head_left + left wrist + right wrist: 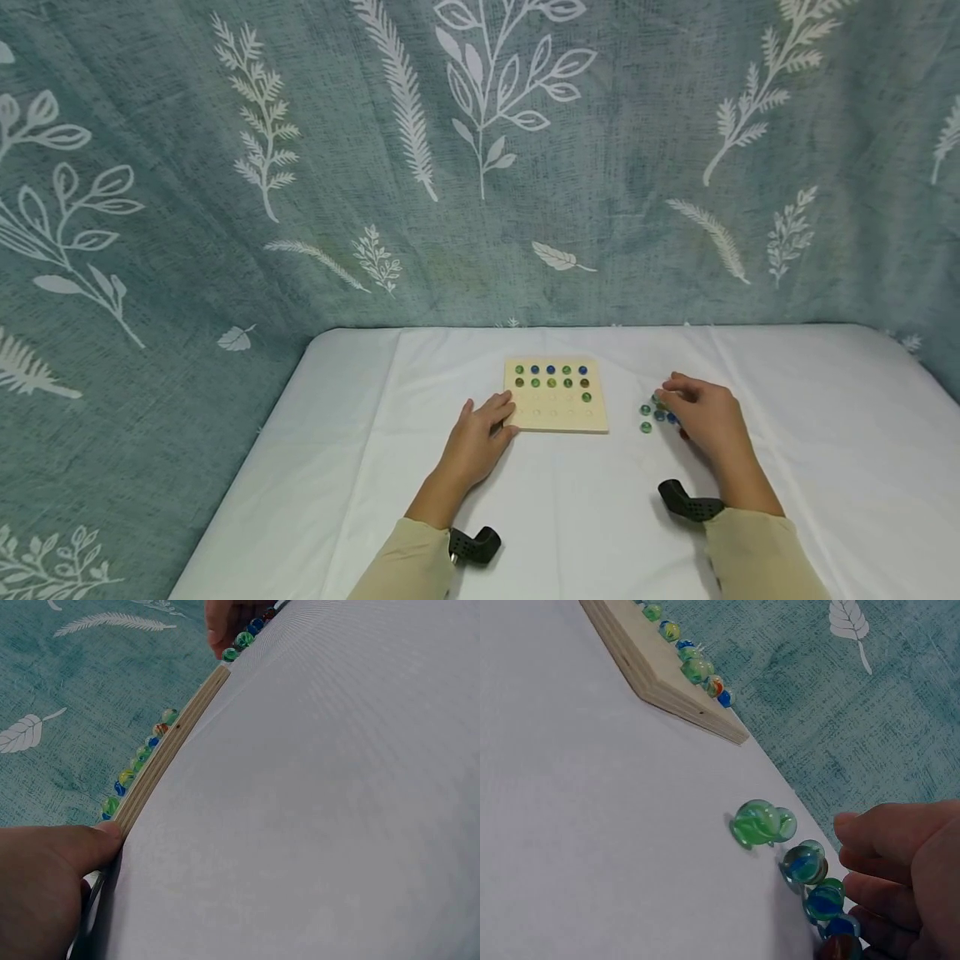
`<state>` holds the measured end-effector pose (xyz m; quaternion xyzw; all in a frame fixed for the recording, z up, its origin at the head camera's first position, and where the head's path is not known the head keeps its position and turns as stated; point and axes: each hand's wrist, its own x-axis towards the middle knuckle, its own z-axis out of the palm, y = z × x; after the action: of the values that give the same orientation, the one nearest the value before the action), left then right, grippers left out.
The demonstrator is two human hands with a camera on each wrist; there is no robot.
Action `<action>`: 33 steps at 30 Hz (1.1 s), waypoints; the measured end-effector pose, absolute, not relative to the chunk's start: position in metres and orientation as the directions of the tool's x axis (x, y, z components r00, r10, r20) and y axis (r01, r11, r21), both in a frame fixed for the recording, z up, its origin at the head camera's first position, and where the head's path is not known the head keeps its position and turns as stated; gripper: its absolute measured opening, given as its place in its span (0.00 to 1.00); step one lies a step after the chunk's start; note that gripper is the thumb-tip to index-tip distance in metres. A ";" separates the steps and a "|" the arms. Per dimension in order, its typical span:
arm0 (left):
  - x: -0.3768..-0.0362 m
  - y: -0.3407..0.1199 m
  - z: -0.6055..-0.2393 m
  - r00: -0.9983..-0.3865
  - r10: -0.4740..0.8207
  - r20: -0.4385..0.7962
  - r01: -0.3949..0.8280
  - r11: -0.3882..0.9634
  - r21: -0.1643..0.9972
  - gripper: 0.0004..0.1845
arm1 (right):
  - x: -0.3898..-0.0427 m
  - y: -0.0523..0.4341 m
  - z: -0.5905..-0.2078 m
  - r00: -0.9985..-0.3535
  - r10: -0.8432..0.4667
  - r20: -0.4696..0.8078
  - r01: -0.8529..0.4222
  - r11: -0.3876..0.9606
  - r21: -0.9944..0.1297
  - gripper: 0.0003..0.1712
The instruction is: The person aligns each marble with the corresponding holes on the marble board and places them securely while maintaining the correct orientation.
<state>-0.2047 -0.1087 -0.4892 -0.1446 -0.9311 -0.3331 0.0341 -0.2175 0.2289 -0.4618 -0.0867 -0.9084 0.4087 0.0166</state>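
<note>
A pale wooden board with rows of round hollows lies on the table. Its two far rows hold glass marbles, and one green marble sits at the right end of the third row. My left hand rests at the board's near left corner; the thumb lies along its near edge. To the board's right, my right hand is bent over a cluster of loose marbles, thumb and forefinger tips close together. I cannot tell whether a marble is between them. A green marble lies left of these fingertips.
A white cloth covers the table. Behind it hangs a blue-green curtain with white leaf prints. Black wrist devices sit at both sleeve cuffs, above the cloth.
</note>
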 end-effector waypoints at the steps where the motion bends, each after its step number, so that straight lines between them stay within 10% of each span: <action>1: -0.205 -0.109 -0.489 -0.956 0.246 0.159 0.291 0.737 0.610 0.25 | -0.218 0.228 -0.463 -0.984 0.174 -0.033 0.141 0.652 -0.745 0.27; 33: -0.204 -0.108 -0.488 -0.959 0.237 0.157 0.283 0.730 0.622 0.25 | -0.220 0.213 -0.471 -0.974 0.216 0.075 0.108 0.725 -0.681 0.19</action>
<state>-0.2037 -0.1080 -0.4879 -0.1397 -0.9295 -0.3398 0.0335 -0.2202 0.2127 -0.4715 -0.0874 -0.9256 0.3607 0.0747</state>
